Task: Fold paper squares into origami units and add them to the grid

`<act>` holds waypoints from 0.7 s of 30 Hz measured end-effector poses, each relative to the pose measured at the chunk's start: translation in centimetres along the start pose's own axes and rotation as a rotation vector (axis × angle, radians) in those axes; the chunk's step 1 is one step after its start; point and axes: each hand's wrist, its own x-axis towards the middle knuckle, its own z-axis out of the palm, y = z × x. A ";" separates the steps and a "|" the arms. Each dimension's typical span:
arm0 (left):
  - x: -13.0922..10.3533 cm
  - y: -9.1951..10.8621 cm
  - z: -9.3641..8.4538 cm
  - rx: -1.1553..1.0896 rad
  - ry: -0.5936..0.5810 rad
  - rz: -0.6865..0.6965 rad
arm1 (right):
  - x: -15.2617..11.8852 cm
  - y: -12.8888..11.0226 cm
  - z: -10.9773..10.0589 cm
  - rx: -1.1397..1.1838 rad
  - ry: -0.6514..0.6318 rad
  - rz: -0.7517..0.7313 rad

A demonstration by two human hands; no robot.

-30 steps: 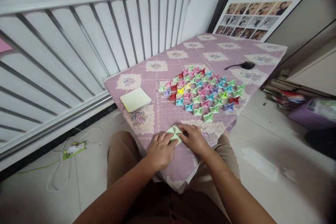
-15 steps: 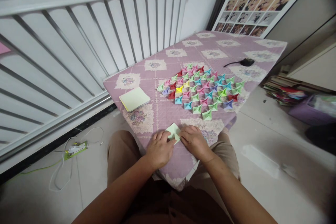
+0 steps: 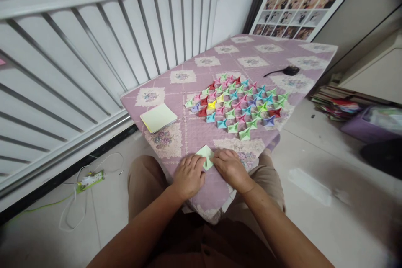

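A pale green paper square (image 3: pixel 205 153) lies flat near the front edge of a table covered by a purple flowered cloth (image 3: pixel 188 92). My left hand (image 3: pixel 189 174) presses its left side with the fingertips. My right hand (image 3: pixel 230 166) holds down its right side. Beyond them, several small folded paper pieces in many colours (image 3: pixel 238 106) are laid out in rows. A stack of pale yellow paper sheets (image 3: pixel 158 117) lies at the table's left.
A black corded object (image 3: pixel 290 70) lies at the table's far right. White railings (image 3: pixel 94 50) run along the left. A framed photo board (image 3: pixel 295 8) leans behind. Books (image 3: pixel 334 106) and a purple bin (image 3: pixel 370 127) sit on the floor at right, a power strip (image 3: pixel 89 180) at left.
The paper has been folded smaller and flatter under both hands. The view has shifted slightly, with the table sliding up and left.
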 end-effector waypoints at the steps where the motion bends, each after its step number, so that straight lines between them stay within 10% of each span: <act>1: 0.0 0.0 -0.1 0.006 -0.007 0.005 | 0.0 0.0 -0.1 -0.002 -0.006 -0.001; 21: 0.2 0.0 -0.2 0.071 -0.080 0.065 | -1.2 -0.2 -0.5 -0.006 -0.002 0.014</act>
